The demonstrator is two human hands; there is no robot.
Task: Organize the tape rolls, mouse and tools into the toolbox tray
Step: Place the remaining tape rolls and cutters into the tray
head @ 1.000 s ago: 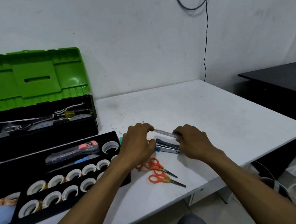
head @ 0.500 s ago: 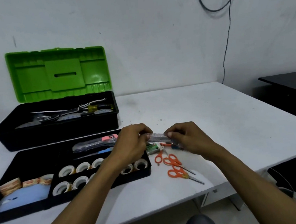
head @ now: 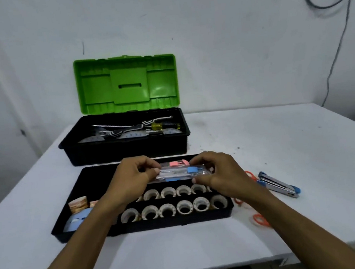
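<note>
Tray (head: 84,177) back channel blocked by both hands (head: 133,178) – open table (head: 293,144) at 2 o'clock; stapler (head: 279,184) and scissors (head: 260,218) obstruct 3–4 o'clock.

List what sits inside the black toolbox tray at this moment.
The tray holds two rows of tape rolls, stacked rolls and a blue mouse at left, and a pink-slider cutter at back. Both hands grip a clear blue-slider cutter above it; arms hide other contents.
</note>
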